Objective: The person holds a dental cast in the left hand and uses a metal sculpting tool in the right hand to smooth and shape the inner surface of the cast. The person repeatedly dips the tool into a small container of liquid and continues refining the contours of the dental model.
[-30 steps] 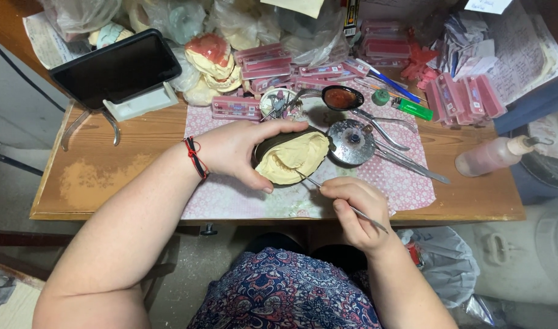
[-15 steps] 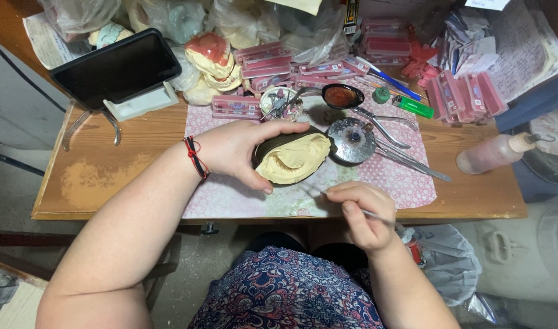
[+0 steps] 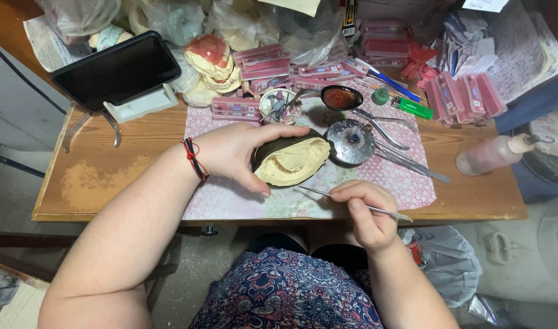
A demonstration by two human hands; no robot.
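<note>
Nearest us, at the front edge of the wooden table (image 3: 108, 183), our right hand (image 3: 365, 214) is closed in a pen-style pinch around a thin metal instrument (image 3: 352, 203), whose fine tip points left toward the cast and whose other end juts out past the knuckles. Just beyond, our left hand (image 3: 239, 152) is half open and cupped around the cream-coloured dental cast in its dark base (image 3: 290, 161), thumb under the near side and fingers over the far rim, holding it on the pink patterned mat (image 3: 230, 195) near the middle of the table.

To do this well, we judge, we should keep the cast tilted toward us and pressed steady, rest the working hand on the mat, and bring the tip in with light, short strokes so nothing chips.

Farther back, just right of the cast, sits a round metal dish (image 3: 350, 141) with long metal tools (image 3: 407, 159) beside it. Toward the far edge lie pink flat boxes (image 3: 263, 61) and more casts (image 3: 210, 58); a dark tablet on a stand (image 3: 117, 73) occupies the far left corner.
</note>
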